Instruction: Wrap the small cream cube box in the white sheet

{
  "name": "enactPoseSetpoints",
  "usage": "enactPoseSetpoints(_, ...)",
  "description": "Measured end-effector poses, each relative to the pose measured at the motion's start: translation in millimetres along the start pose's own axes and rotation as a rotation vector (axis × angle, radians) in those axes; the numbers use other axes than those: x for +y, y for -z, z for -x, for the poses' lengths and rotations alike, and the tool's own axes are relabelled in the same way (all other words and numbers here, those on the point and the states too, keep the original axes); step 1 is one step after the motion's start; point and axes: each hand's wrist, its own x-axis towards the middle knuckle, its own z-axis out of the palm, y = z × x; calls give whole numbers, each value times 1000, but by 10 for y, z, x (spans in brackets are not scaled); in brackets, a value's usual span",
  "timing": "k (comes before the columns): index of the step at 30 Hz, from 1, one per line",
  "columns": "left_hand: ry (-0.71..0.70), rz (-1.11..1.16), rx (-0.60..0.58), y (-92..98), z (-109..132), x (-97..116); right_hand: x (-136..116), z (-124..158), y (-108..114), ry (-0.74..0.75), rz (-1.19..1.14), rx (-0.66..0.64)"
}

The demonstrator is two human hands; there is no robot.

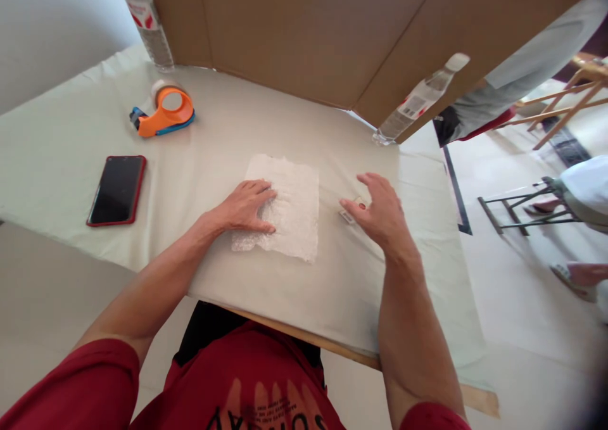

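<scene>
A sheet of bubble wrap lies flat on the cloth-covered table in front of me. My left hand rests on its left side with the fingers and thumb spread. To the right of the sheet, my right hand is over a small box with pale sides and a red mark. Thumb and fingers of this hand are apart, and part of the box is hidden behind them. Whether the thumb touches the box I cannot tell.
An orange and blue tape dispenser and a red-cased phone lie at the left. Cardboard panels stand behind, with a water bottle at the left and another bottle at the right. People sit beyond, right.
</scene>
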Motion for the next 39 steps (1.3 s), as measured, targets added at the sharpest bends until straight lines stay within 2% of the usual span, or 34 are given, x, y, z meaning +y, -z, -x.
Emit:
enactPoseSetpoints(4, 13, 4, -41, 40, 5, 38, 278, 158, 80, -160, 75, -134)
enactPoseSetpoints(7, 34, -4, -62, 61, 6, 55, 258, 237, 38, -150, 6, -84)
enactPoseSetpoints(10, 26, 13, -61, 63, 6, 49, 2, 243, 36, -63, -146, -8)
enactPoseSetpoints(12, 12, 29, -50, 56, 5, 35, -243, 216, 23, 42, -246, -9)
enactPoseSetpoints(15, 4, 43, -31, 37, 5, 7, -573, 142, -117, 199, -349, -68)
enactPoseSetpoints(18, -22, 62, -4, 13, 6, -22, -731, 68, -382, 288, -412, -199)
enactPoseSetpoints(20, -42, 73, 13, -5, 5, -40, -744, 43, -548, 317, -447, -294)
enactPoseSetpoints(23, -47, 74, 14, -28, -1, -67, -704, 58, -683, 275, -499, -340)
enactPoseSetpoints(30, -27, 62, -14, -9, 1, -51, -685, 167, -745, 110, -595, -294)
enactPoseSetpoints(39, -27, 80, -17, 24, 15, -23, -674, 174, -797, 142, -589, -284)
